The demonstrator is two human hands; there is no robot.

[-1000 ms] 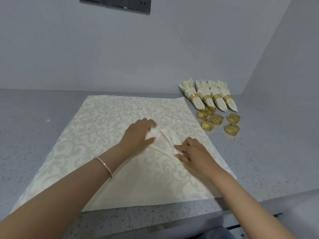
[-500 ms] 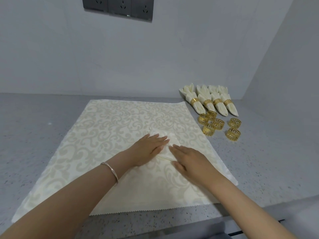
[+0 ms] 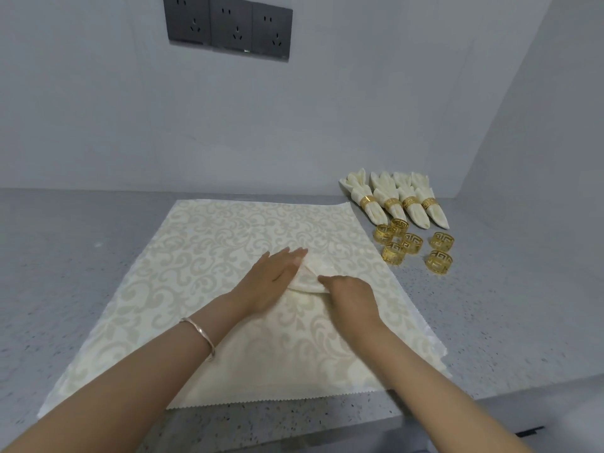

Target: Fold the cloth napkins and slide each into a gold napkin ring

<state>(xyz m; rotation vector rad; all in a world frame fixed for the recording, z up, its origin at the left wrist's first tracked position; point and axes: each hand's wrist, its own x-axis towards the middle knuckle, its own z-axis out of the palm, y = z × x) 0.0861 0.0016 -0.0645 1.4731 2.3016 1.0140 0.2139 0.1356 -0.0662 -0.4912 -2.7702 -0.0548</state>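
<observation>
- Since half a second ago, my right hand (image 3: 351,297) has gone from lying flat to bent fingers (image 3: 327,280). The napkin (image 3: 310,276) tip that stood as a sharp point a second ago is now turned down into a soft, rounded flap.
- My left hand (image 3: 273,281) stays flat but has slid to the flap's left side. Its fingers are straight, together and released, pressing down on the fabric.
- My right fingers curl over the flap's near right edge, grasping the napkin; my thumb is hidden under the hand.
- The napkin lies between my two hands, near the middle of the patterned cloth (image 3: 228,230). Both carry the same cream scrollwork, so I cannot tell where the napkin's lower edges run.
- The patterned cloth is spread flat on the grey speckled counter (image 3: 65,256), its zigzag-cut near edge close to the counter's front.
- Four finished napkins (image 3: 392,203) lie side by side at the back right of the counter, each inside a gold band, just beyond the cloth's far right corner.
- Six loose gold rings (image 3: 412,242) stand on the bare counter just in front of them, beside the cloth's right edge and apart from my hands.
- A thin bracelet (image 3: 201,335) sits on my left wrist.
- A dark socket panel (image 3: 228,26) with three sockets is on the wall above.
</observation>
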